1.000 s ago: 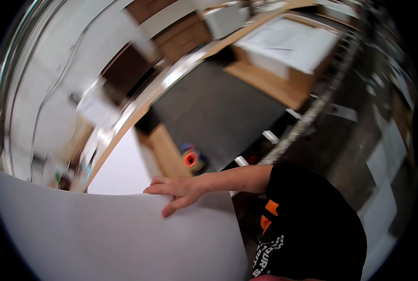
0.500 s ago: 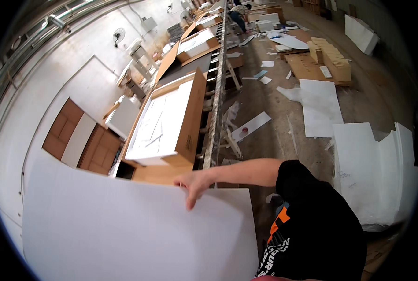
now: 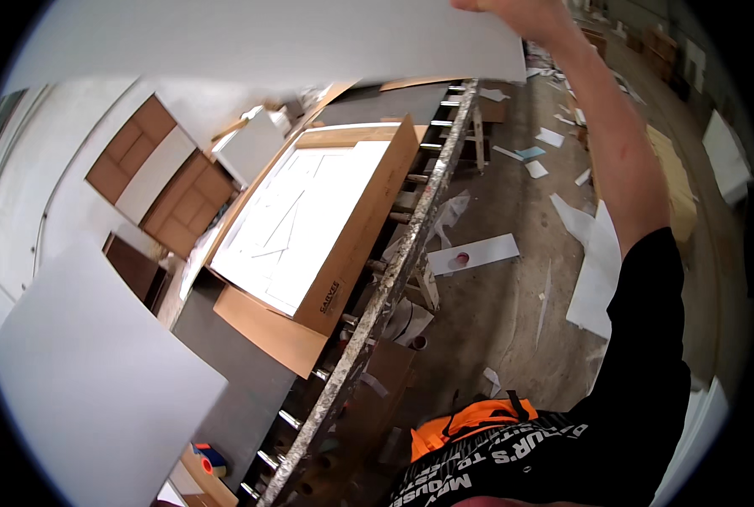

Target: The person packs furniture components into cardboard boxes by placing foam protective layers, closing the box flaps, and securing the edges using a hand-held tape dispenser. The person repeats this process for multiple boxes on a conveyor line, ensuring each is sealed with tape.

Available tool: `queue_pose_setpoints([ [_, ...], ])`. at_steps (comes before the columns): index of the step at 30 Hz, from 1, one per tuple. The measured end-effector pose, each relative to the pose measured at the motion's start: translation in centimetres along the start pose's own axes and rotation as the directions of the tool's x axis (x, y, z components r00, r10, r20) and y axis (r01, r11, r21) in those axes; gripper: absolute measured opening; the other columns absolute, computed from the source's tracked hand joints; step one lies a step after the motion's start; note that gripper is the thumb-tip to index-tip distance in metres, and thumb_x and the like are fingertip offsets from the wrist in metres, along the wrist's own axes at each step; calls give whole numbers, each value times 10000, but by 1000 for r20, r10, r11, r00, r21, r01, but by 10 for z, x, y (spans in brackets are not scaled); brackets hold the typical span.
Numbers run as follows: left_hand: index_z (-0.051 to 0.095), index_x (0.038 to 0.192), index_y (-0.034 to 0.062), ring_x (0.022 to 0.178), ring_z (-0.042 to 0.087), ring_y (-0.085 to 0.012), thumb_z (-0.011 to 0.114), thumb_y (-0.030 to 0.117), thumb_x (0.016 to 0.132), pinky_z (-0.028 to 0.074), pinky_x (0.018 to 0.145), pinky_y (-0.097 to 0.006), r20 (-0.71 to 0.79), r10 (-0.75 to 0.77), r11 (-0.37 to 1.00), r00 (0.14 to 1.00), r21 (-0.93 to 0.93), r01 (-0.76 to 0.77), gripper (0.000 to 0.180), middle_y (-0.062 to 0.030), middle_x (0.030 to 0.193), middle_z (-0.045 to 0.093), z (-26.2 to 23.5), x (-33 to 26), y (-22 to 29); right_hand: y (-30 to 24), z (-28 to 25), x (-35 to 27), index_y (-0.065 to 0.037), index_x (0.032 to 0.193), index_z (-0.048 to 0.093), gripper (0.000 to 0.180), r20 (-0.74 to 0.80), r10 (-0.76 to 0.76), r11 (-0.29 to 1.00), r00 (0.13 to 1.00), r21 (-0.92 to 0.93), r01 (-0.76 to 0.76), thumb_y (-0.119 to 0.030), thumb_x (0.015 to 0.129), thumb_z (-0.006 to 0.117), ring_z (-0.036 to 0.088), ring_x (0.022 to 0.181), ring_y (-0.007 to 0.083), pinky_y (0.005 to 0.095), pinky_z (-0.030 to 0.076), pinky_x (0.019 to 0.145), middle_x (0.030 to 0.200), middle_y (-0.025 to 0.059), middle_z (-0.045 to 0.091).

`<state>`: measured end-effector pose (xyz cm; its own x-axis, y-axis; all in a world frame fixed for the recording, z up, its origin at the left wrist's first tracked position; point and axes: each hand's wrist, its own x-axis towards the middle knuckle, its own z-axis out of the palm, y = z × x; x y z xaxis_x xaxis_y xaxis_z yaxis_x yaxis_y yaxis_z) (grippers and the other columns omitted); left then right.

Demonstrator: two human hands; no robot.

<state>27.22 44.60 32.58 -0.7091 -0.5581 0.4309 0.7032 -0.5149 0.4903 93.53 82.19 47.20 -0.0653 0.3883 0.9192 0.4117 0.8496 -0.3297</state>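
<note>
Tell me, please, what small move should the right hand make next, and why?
Perhaps lower the upper sheet a little: the right hand holds it near its right end, where it blocks part of the far view, while the open box shows below it in the picture.

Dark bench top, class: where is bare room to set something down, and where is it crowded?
The dark bench top is bare between the near flap of the open carton, the lower white sheet, the tape roll and the metal stubs. Another patch lies beyond the carton. Crowded: the middle, under the carton.
</note>
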Motion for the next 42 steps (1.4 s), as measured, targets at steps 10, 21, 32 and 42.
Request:
queue_pose_setpoints([
  [10,498,1289,18,1177,521,-346,730,373,766,471,935,-508,-64,317,876,946,401,-267,674,-223,1282,528,-150,-34,-21,258,276,-45,-344,1229,609,637,246,-252,894,936,-312,322,66,746,554,646,870,205,351,560,785,1094,-21,675],
  [21,557,1250,13,1193,482,-330,539,417,872,386,1019,-485,-234,76,992,969,119,-49,553,-179,1295,547,-108,-208,59,486,409,-155,-271,1323,529,533,771,-310,884,556,18,468,-39,845,572,499,1248,271,375,417,1050,1363,7,531],
  [32,548,1274,26,1260,432,-368,566,411,854,360,1043,-516,-181,163,969,970,212,-124,570,-169,1321,536,38,-382,19,570,372,-137,-265,1333,532,739,838,-537,813,96,484,322,-190,648,798,467,1204,305,465,333,1054,1374,74,476],
  [42,526,1304,38,1266,433,-371,593,380,863,373,1040,-514,312,-493,866,812,87,492,563,-168,1343,517,285,-623,-87,553,332,-120,-97,1519,-26,1255,908,35,-139,418,418,-898,-419,649,820,383,1298,298,439,385,1022,1540,223,192],
])
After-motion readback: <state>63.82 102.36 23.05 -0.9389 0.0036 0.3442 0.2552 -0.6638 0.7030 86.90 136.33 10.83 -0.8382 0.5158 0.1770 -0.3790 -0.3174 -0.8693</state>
